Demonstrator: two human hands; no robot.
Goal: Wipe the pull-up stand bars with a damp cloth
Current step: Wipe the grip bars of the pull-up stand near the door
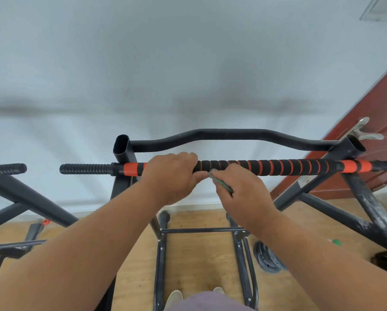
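The pull-up stand's main bar (pixel 277 167) runs across the middle, wrapped in black foam with orange stripes. My left hand (pixel 170 176) grips this bar left of centre, fingers curled over the top. Just to its right, my right hand (pixel 239 196) pinches a small grey-green cloth (pixel 220 181) against the underside of the bar. Behind it a bare black curved bar (pixel 221 134) links the two uprights.
A second stand (pixel 6 169) is at the left. The stand's base frame (pixel 201 231) sits on the wooden floor below. Weight plates (pixel 267 258) lie on the floor at right. A red door (pixel 367 131) with a metal handle stands at right, a white wall behind.
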